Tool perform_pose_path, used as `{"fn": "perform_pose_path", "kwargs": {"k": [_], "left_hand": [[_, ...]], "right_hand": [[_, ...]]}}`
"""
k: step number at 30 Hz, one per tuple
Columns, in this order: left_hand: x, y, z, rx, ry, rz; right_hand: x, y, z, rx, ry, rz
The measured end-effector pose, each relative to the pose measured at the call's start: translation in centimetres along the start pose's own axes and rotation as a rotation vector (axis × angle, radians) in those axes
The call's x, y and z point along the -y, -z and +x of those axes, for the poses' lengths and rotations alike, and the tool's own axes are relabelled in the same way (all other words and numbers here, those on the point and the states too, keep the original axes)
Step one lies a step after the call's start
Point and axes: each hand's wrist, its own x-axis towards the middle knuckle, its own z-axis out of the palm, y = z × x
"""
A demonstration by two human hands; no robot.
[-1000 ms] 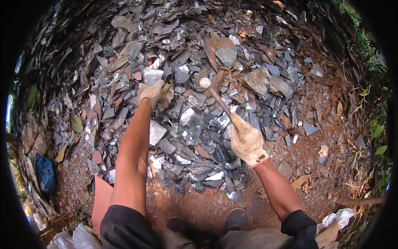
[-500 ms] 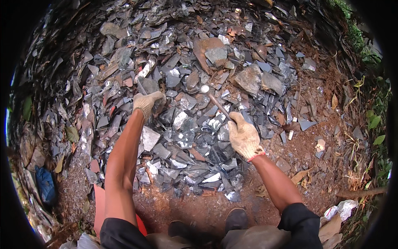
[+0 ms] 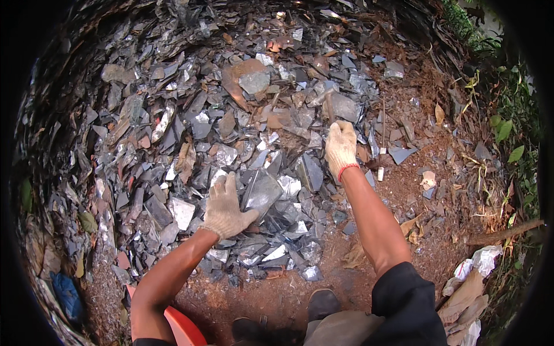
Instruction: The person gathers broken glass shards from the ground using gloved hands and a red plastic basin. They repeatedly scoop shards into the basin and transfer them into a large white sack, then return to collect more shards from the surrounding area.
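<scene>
My left hand (image 3: 227,209), in a cream knitted glove, is low over a heap of broken, flat grey shards (image 3: 277,239). Its fingers are spread, and nothing shows in its grasp. Close to its thumb lies a large, glossy grey shard (image 3: 262,193). Further right and farther away, my right hand (image 3: 341,149), gloved alike, is closed round a hammer (image 3: 330,108). The hammer's shaft sticks up past the fingers; its head is hard to make out against the shards. A wide grey slab (image 3: 345,108) lies just beyond this hand.
Loose shards cover the slope ahead. Reddish soil (image 3: 369,230) shows at right, with green plants (image 3: 505,130) and a stick (image 3: 505,232) along that side. An orange-red object (image 3: 187,330) is by my left arm, a blue plastic piece (image 3: 66,297) at far left, white crumpled plastic (image 3: 486,259) lower right.
My left hand has come nearer and slightly right, from a dark shard it was touching. My right hand has moved farther away with the hammer, whose shaft has swung upright. The view has shifted.
</scene>
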Motion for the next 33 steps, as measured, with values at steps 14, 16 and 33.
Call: {"fn": "perform_pose_path", "kwargs": {"k": [14, 16, 33], "left_hand": [[0.2, -2.2, -1.6, 0.273, -0.253, 0.501], [-0.2, -2.0, -1.5, 0.283, -0.243, 0.518], [-0.9, 0.1, -5.5, 0.336, -0.253, 0.548]], "right_hand": [[-2.2, 3.1, -2.7, -0.281, 0.420, -0.242], [-3.7, 1.4, -3.2, -0.167, 0.369, -0.119], [-1.9, 8.5, -19.5, 0.234, 0.464, 0.135]]}}
